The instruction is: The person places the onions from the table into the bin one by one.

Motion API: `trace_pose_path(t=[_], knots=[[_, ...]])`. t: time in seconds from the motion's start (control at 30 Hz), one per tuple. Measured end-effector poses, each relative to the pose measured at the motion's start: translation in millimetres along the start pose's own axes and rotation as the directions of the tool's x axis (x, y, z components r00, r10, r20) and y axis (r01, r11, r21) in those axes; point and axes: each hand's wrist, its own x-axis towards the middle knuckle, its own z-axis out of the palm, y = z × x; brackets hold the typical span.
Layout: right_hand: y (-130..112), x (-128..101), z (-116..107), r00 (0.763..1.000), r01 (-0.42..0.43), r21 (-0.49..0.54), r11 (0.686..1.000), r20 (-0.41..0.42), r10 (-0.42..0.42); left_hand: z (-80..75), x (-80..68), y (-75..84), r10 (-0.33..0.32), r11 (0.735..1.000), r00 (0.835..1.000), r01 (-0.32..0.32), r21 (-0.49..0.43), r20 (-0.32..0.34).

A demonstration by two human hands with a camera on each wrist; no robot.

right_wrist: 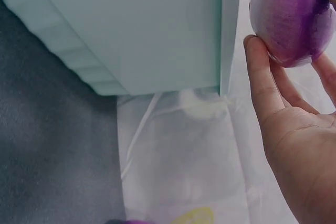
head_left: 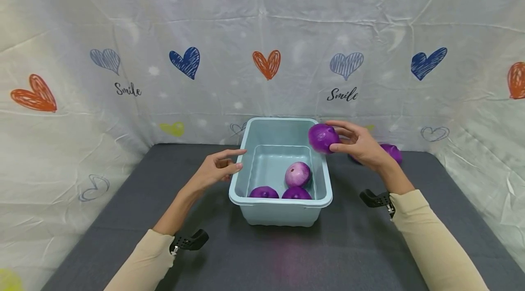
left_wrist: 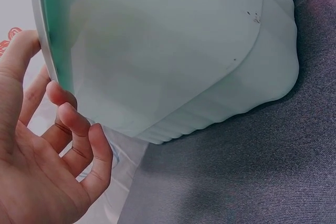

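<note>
My right hand [head_left: 361, 143] holds a purple onion [head_left: 323, 138] between thumb and fingers, level with the right rim of a pale blue plastic tub [head_left: 283, 201]. The right wrist view shows that onion [right_wrist: 291, 17] as shiny, purple fading to white. Three more lie in the tub's near part: a paler onion [head_left: 298, 174] and two darker ones, whose lower sides the front wall hides. On the tub's left, my left hand [head_left: 217, 165] touches the rim with its index finger. Its other fingers are loosely bent and empty in the left wrist view [left_wrist: 79, 145].
Behind my right hand, another purple onion [head_left: 392, 152] lies on the dark grey table [head_left: 266, 259], with a bit of purple showing left of it. A whitish curtain [head_left: 229, 4] printed with hearts hangs at the table's back edge.
</note>
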Motion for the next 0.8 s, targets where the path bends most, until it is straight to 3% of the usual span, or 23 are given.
trace_pose_path(t=[0.43, 0.8], knots=[[-3.8, 14.3, 18.8, 0.998, 0.017, 0.005, 1.000, 0.054, -0.018, 1.0, -1.3, -1.0, -0.017, 1.000, 1.000, 0.017, -0.005, -0.016], [-4.2, 15.1, 18.8, 0.997, 0.014, 0.017, 1.000, 0.074, -0.015, 1.1, -0.1, -2.5, -0.012, 1.000, 1.000, 0.012, -0.009, -0.022]])
